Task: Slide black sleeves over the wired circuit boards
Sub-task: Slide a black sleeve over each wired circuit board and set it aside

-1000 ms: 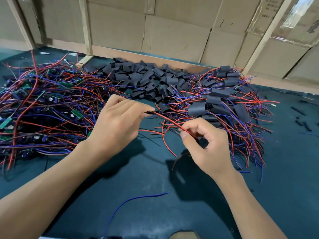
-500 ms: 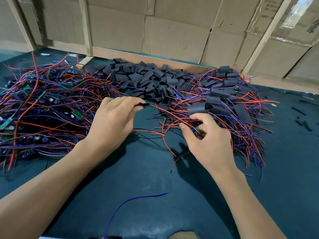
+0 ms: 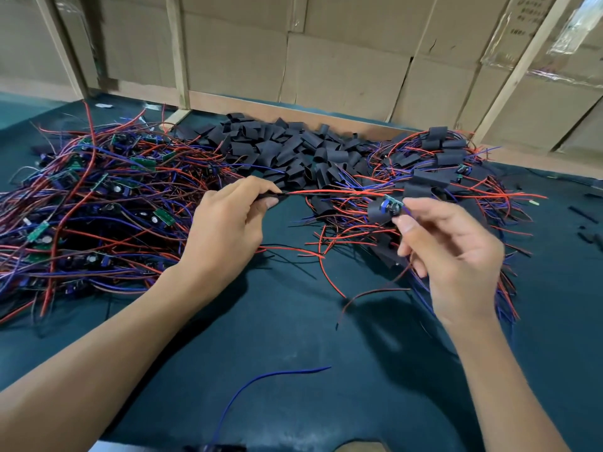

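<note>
Cardboard boxes (image 3: 342,70) wall in the back of a dark green bench (image 3: 293,337). Toward the bench's left edge sprawls a large pile of bare wired circuit boards (image 3: 98,207), still unsleeved; loose black sleeves (image 3: 287,148) heap at the back edge; a smaller sleeved pile (image 3: 440,171) lies toward the right. The left hand (image 3: 225,230) pinches red wires (image 3: 326,192) taut. The right hand (image 3: 453,252) pinches a board (image 3: 391,205), a sleeve (image 3: 378,212) partly over it. Most work looks left.
</note>
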